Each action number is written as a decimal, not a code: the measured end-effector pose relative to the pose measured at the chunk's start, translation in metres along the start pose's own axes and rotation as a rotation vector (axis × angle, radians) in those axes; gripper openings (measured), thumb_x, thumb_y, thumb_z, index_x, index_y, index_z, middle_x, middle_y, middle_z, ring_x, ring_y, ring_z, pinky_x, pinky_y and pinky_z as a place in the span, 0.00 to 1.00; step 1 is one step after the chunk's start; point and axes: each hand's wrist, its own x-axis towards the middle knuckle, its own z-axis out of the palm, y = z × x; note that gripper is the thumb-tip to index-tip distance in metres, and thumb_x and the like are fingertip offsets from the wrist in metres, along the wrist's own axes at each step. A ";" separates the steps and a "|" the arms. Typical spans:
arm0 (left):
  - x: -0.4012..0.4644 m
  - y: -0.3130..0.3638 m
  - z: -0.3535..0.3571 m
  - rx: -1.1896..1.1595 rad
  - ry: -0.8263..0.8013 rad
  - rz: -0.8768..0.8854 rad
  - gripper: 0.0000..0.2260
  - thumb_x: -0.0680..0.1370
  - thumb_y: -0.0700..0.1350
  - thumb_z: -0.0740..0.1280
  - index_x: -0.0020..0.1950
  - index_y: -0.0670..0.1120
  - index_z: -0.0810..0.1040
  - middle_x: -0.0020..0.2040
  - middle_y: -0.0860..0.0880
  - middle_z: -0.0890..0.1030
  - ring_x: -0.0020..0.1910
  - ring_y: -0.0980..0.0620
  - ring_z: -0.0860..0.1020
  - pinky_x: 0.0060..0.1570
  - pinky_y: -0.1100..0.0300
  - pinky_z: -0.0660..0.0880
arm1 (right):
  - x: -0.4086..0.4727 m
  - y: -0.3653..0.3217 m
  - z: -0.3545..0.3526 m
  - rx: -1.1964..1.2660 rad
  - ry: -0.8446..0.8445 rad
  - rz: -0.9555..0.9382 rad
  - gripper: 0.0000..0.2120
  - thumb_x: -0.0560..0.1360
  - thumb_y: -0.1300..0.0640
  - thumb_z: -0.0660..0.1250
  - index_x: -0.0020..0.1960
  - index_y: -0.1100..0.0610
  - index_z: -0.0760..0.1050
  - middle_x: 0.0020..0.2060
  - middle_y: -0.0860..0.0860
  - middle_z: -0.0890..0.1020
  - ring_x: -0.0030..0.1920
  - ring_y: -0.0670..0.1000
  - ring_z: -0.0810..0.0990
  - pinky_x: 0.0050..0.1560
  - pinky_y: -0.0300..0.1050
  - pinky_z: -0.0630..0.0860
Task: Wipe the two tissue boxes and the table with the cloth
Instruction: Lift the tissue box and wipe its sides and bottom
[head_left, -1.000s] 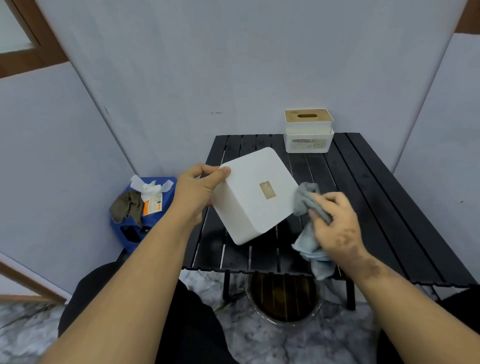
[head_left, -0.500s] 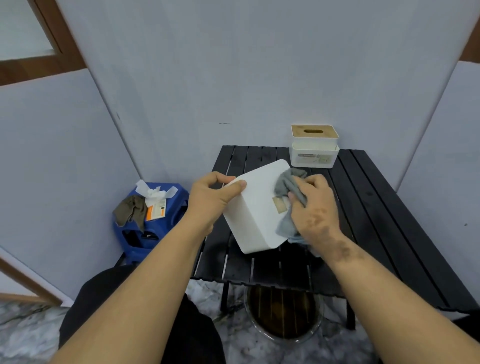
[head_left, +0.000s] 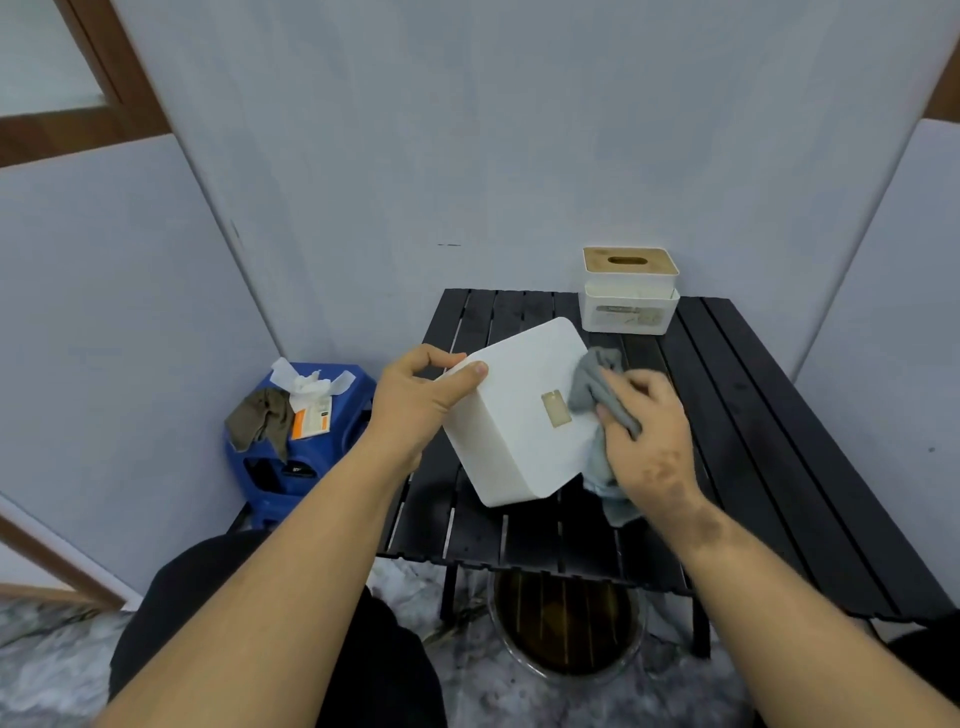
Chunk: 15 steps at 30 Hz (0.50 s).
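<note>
Near you, under the counter's (head_left: 779, 467) front edge, sits a round bowl (head_left: 566, 634) of brown liquid. Your left hand (head_left: 415, 405) grips the tipped white tissue box (head_left: 514, 431), held above the counter. Your right hand (head_left: 649, 436) holds the gray cloth (head_left: 592, 384) bunched against its right side. At 1 o'clock, far back, stands the second tissue box (head_left: 628, 296), with a wooden lid.

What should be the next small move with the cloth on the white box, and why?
Probably drag the grey cloth leftward across the box's upturned face. The right hand presses it only at the right edge of the white tissue box, which the left hand holds tilted, so most of that face lies uncovered.
</note>
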 end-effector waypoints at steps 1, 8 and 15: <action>-0.001 0.001 0.000 0.002 -0.004 -0.005 0.14 0.64 0.61 0.80 0.40 0.55 0.83 0.56 0.51 0.85 0.57 0.43 0.82 0.57 0.38 0.81 | -0.017 0.004 -0.001 0.037 0.013 0.001 0.18 0.76 0.68 0.67 0.65 0.57 0.78 0.54 0.49 0.73 0.55 0.50 0.76 0.56 0.39 0.75; 0.004 0.002 -0.007 0.024 -0.087 -0.049 0.06 0.76 0.47 0.76 0.46 0.53 0.80 0.56 0.47 0.83 0.53 0.43 0.82 0.51 0.45 0.83 | -0.033 -0.005 -0.009 0.448 0.018 0.320 0.18 0.75 0.63 0.72 0.64 0.53 0.79 0.55 0.48 0.84 0.57 0.43 0.82 0.62 0.42 0.77; 0.007 0.005 -0.029 -0.011 -0.244 -0.007 0.36 0.60 0.53 0.81 0.66 0.52 0.75 0.55 0.40 0.80 0.56 0.44 0.82 0.60 0.47 0.81 | -0.032 -0.021 -0.027 0.667 0.053 0.324 0.19 0.74 0.67 0.72 0.64 0.58 0.79 0.56 0.51 0.85 0.59 0.49 0.82 0.63 0.51 0.77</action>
